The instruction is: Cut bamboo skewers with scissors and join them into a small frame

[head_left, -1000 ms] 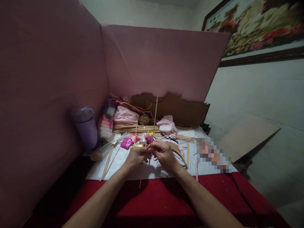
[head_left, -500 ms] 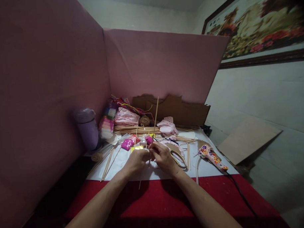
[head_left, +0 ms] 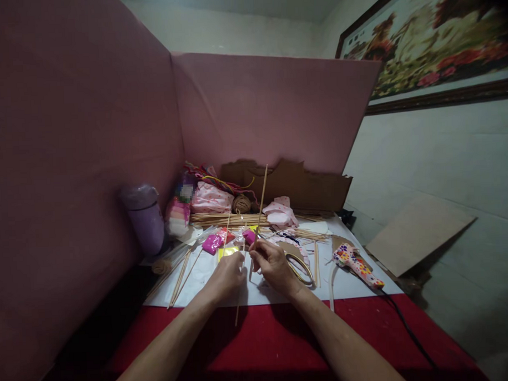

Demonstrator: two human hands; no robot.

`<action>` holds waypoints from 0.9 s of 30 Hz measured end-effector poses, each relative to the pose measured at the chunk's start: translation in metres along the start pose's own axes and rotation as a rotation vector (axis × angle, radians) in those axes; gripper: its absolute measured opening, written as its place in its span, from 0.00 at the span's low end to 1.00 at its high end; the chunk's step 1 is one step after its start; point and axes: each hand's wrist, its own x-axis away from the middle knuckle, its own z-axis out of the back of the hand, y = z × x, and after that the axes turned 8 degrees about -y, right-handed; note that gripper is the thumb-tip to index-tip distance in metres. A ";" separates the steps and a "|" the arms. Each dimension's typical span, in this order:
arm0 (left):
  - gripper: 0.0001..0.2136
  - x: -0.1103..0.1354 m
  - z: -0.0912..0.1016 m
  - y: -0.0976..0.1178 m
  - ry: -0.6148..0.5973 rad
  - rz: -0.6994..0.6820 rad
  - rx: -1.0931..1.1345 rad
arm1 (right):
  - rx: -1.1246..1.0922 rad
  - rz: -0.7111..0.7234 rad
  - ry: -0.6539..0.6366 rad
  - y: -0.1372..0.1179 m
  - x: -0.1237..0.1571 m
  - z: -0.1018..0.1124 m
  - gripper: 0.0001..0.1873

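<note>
My right hand (head_left: 273,263) is closed in a pinch around a long thin bamboo stick (head_left: 263,193), which rises tilted slightly right, its lower end just above the white sheet. Beside it on the left, my left hand (head_left: 228,276) is closed, fingers curled, on another thin stick (head_left: 237,313) whose lower end pokes out below the hand. The two hands are a little apart. Next to my right hand lies a gold-coloured loop (head_left: 310,277), like a scissors handle; the rest is hidden. Beyond my left hand are a yellow packet (head_left: 228,251) and magenta packets (head_left: 213,244).
A white sheet (head_left: 191,293) covers part of the red tablecloth (head_left: 276,345). On the right lies a flower-patterned glue gun (head_left: 356,264) with a black cord. Bundled sticks (head_left: 234,219), a twine ball (head_left: 241,203) and torn cardboard (head_left: 316,191) line the back. A purple bottle (head_left: 147,225) stands left.
My left hand has moved slightly down and away from my right hand, opening a gap between them. The upright stick in my right hand tilts a little more to the right.
</note>
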 end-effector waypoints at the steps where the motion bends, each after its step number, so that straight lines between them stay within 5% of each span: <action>1: 0.07 0.000 0.002 0.001 0.006 0.003 0.001 | -0.002 0.002 0.002 0.000 0.000 0.000 0.08; 8: 0.13 -0.001 0.032 -0.008 0.038 0.119 0.167 | 0.006 0.001 0.006 0.003 0.001 -0.001 0.07; 12: 0.12 -0.004 0.049 -0.020 0.162 0.205 -0.033 | -0.001 -0.032 -0.013 0.003 0.001 -0.001 0.06; 16: 0.08 -0.006 0.045 -0.032 0.123 0.279 -0.174 | -0.010 -0.052 -0.023 0.003 0.001 -0.002 0.06; 22: 0.13 -0.006 0.033 -0.041 0.016 0.214 -0.165 | -0.018 -0.066 -0.025 0.003 0.001 -0.002 0.06; 27: 0.12 -0.010 0.040 -0.046 0.076 0.277 -0.289 | -0.041 -0.060 -0.027 0.001 0.001 -0.001 0.06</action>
